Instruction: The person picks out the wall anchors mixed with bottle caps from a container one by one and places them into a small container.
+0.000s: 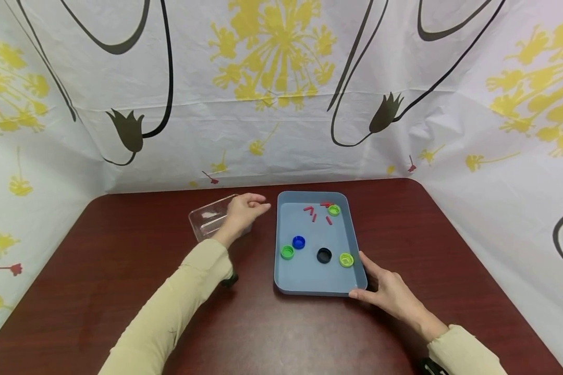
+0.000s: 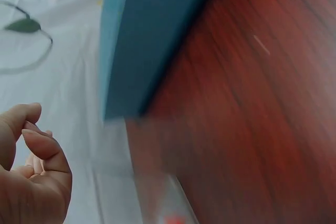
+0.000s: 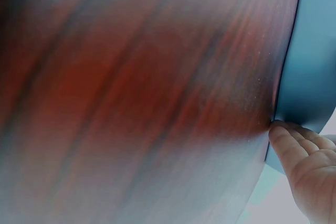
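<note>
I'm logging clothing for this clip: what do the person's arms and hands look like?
The left sleeve and right sleeve are pale beige, reaching the wrists. A dark object shows at each wrist, too unclear to identify. The left hand and right hand are gloveless, with no rings visible.

Dark red-brown table (image 1: 122,250) against white, flower-printed hangings (image 1: 281,140).
</note>
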Demonstrator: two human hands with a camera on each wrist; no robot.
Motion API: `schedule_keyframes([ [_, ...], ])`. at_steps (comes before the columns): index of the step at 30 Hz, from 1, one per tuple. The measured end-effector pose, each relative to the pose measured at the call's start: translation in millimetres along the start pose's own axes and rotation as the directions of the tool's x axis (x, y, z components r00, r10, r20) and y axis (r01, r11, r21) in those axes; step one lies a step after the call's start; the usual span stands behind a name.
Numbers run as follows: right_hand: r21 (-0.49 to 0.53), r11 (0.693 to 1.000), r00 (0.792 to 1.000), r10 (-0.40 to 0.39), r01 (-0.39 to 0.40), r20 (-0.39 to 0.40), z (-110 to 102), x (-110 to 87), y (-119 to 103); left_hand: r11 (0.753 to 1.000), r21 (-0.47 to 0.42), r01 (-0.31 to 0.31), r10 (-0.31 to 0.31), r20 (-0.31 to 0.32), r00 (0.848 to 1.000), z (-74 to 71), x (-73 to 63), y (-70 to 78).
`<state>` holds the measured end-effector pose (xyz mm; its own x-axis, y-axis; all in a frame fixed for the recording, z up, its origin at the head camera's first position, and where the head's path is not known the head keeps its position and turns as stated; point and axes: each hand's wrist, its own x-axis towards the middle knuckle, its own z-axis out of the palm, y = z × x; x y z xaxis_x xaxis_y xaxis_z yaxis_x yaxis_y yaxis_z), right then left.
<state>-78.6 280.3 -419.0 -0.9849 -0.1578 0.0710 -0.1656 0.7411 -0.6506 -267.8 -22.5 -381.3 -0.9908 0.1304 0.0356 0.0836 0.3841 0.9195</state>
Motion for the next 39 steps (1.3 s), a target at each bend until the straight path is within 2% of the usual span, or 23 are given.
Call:
schedule_keyframes([
  [2, 0.007, 1.000, 1.000, 0.006, -0.006, -0.002, -0.4, -0.3, 0.5, 1.000, -0.026, -0.007, 0.008, 0.040, 0.999, 16.0, 3.0, 11.3],
  [7, 0.021, 1.000, 1.000, 0.008, -0.008, -0.005, -0.1, -0.2, 0.7, 0.999, 0.036, -0.025, 0.019, 0.138, 0.990, 53.5, 7.4, 34.6],
  [11, 0.002, 1.000, 1.000, 0.002, -0.002, -0.006, 1.0, 0.2, 0.7, 0.997, 0.076, -0.031, 0.015, 0.196, 0.980, 77.2, 9.1, 43.5],
  [15, -0.024, 1.000, 1.000, 0.008, -0.008, -0.015, 0.7, 0.2, 0.6, 0.996, 0.081, -0.028, 0.008, 0.228, 0.974, 93.8, 8.8, 48.7],
  [26, -0.040, 0.999, 1.000, -0.003, 0.002, -0.024, 0.8, -0.4, 0.8, 0.991, 0.137, 0.000, -0.029, 0.210, 0.977, 122.2, 9.3, 47.8],
  [34, -0.025, 1.000, 1.000, -0.006, 0.005, -0.019, 0.9, -0.1, 1.1, 0.985, 0.171, 0.037, -0.073, 0.210, 0.975, 133.5, 9.1, 42.7],
  [39, -0.031, 1.000, 1.000, 0.004, -0.004, -0.015, -0.2, -0.3, 0.6, 0.983, 0.181, 0.033, -0.068, 0.190, 0.979, 138.9, 8.8, 37.2],
])
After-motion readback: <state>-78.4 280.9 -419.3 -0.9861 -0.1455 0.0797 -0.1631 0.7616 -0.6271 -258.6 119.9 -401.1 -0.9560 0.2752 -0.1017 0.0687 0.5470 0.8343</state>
